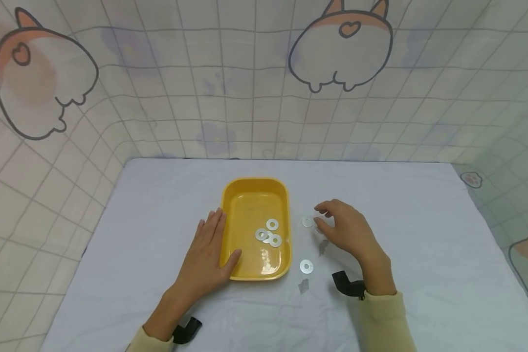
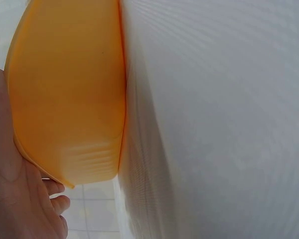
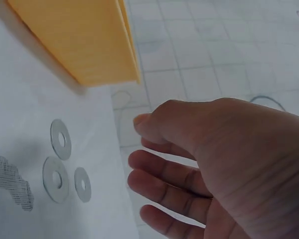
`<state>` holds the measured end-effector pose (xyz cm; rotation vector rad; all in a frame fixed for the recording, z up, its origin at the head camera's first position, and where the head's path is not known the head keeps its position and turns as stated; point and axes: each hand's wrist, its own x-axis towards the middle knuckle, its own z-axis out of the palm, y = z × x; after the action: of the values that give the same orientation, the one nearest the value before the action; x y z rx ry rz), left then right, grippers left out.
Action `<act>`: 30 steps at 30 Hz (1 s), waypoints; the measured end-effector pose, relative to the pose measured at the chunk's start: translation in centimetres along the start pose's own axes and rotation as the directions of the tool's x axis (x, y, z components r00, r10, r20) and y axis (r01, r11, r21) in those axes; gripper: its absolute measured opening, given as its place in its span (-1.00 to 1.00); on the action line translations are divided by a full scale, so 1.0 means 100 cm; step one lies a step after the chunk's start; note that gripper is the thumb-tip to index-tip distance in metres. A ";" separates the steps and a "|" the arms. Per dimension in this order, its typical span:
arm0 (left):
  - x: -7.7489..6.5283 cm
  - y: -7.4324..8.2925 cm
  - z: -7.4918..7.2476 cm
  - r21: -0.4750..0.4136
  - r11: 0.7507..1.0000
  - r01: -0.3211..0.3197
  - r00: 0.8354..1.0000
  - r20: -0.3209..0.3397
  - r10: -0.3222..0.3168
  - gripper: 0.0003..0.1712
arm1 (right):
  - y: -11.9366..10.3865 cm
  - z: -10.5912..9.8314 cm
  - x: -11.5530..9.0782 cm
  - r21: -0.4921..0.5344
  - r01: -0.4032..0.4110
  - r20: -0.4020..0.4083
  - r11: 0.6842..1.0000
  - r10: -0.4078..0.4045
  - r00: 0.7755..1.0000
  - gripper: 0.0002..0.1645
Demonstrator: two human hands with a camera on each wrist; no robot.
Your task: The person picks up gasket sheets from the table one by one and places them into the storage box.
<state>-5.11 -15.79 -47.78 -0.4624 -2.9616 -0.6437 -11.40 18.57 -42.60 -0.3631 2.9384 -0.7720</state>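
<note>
A yellow rectangular tray (image 1: 255,188) sits on the table with several flat metal washers (image 1: 272,224) inside, some overlapping. My left hand (image 1: 207,249) rests along its left rim, fingers straight and thumb over the lower left edge; the left wrist view shows the palm against the tray wall (image 2: 65,89). Just right of the tray, my right hand (image 1: 349,230) hovers with bent fingers apart and nothing between them. Below it lie washers, one (image 1: 307,222) by the fingertips and another partly hidden. A third washer (image 1: 306,266) is nearer me. All three show beside the hand (image 3: 189,164) in the right wrist view.
A white cloth covers the table (image 1: 422,220). Two grey patches (image 1: 304,286) mark it near the loose washers. Tiled-pattern curtains (image 1: 255,107) with cartoon animals stand behind and at the sides. A black wrist mount (image 1: 348,285) sits on each arm.
</note>
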 end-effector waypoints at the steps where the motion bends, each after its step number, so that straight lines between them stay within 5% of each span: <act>1: 0.000 0.000 0.000 0.002 1.000 0.000 1.000 0.003 0.000 0.07 | 0.002 0.000 -0.001 0.003 -0.007 0.010 1.000 0.007 1.000 -0.60; 23: 0.002 0.000 0.002 0.021 1.000 -0.016 1.000 -0.014 0.017 0.06 | 0.018 0.016 0.005 -0.031 -0.098 0.121 0.995 0.101 0.988 -0.60; 30: 0.001 0.001 0.004 0.039 0.999 -0.017 0.999 -0.036 0.018 0.04 | 0.023 0.023 0.005 -0.007 -0.056 0.124 0.998 0.057 0.991 -0.67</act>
<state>-5.19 -15.54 -48.12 -0.4676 -2.9266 -0.5849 -12.04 19.32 -45.78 -0.3143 2.8212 -0.7101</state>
